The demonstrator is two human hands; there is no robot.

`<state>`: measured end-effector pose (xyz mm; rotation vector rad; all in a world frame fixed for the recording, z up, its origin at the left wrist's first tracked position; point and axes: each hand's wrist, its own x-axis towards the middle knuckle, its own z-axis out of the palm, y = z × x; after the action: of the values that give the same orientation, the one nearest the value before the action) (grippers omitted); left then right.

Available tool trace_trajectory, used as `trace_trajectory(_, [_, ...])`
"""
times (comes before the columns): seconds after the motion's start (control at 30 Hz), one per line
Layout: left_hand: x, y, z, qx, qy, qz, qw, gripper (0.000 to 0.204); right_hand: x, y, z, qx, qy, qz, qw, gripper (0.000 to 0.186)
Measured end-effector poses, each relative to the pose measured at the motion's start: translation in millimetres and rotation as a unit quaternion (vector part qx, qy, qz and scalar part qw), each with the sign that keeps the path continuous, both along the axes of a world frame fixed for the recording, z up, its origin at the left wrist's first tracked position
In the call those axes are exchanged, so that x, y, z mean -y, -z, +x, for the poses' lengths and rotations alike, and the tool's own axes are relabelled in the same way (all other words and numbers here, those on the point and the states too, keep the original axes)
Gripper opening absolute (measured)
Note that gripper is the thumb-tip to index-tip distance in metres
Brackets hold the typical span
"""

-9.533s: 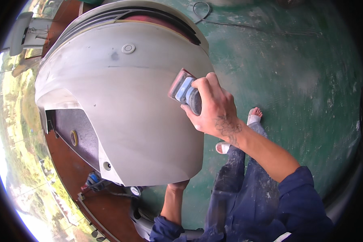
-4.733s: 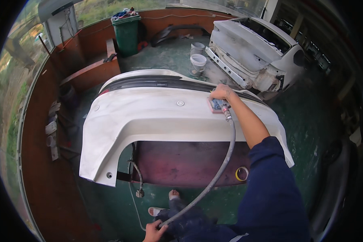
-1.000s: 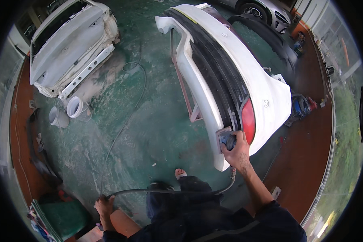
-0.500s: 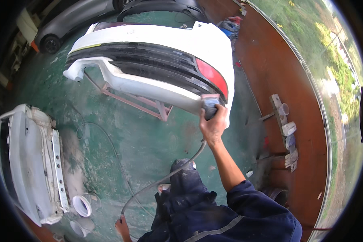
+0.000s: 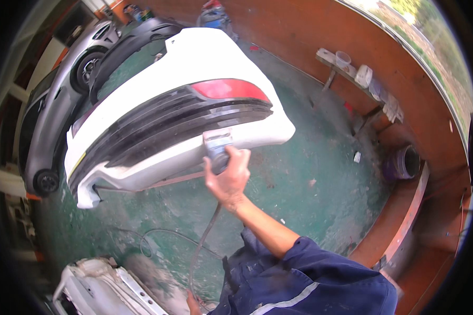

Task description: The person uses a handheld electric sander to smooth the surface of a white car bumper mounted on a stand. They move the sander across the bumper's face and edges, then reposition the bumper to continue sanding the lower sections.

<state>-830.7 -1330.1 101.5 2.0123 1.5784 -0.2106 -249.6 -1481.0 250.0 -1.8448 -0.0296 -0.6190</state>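
In my right hand (image 5: 231,177) is a handheld sander (image 5: 218,153), gripped from behind with the fingers round its body. Its pad end meets the lower white edge of a car bumper (image 5: 215,58), just under the black slatted trim (image 5: 163,118). A red lamp strip (image 5: 231,89) is set above that trim. From the sander a grey hose (image 5: 205,236) runs down to my left hand (image 5: 193,304), which is closed round it at the bottom edge of the view; only part of this hand shows.
A pinkish stand (image 5: 176,179) shows under the bumper. A pale car door (image 5: 97,291) lies at lower left, near a cable (image 5: 147,244). Grey car (image 5: 58,118) and dark bumper (image 5: 126,39) are at far left. By the brown wall (image 5: 294,31) are a bench (image 5: 328,56) and a bucket (image 5: 402,163).
The view has turned, so the bumper now slants up to the right. My right hand and the sander have shifted left along its lower edge, away from the right end. Both grips remain.
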Motion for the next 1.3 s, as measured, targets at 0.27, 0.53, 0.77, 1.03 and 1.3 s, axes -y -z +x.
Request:
trace_trajectory(0.27, [-108.7, -24.6, 98.5, 0.013, -0.002, -0.282, 0.959, 0.080, 40.0, 5.5, 31.9, -0.060, 0.080, 0.076, 0.992, 0.053])
trace_trajectory(0.53, [-137.0, -36.6, 187.6, -0.020, 0.055, -0.374, 0.926, 0.088, 78.7, 18.5, 58.1, -0.143, 0.108, 0.097, 0.979, 0.051])
trace_trajectory(0.77, [-190.0, -24.2, 178.3, -0.021, -0.002, -0.313, 0.949, 0.078, -16.5, -10.2, 9.4, -0.027, 0.103, 0.073, 0.992, 0.056])
trace_trajectory(1.03, [-233.6, -13.6, 236.2, 0.019, 0.031, -0.317, 0.948, 0.069, 23.3, -2.2, 33.8, -0.137, 0.191, 0.108, 0.966, 0.053])
trace_trajectory(1.3, [-288.7, 15.7, 226.6, 0.102, 0.365, -0.085, 0.922, 0.054, -16.8, -19.3, 12.4, -0.120, 0.194, 0.078, 0.970, 0.052])
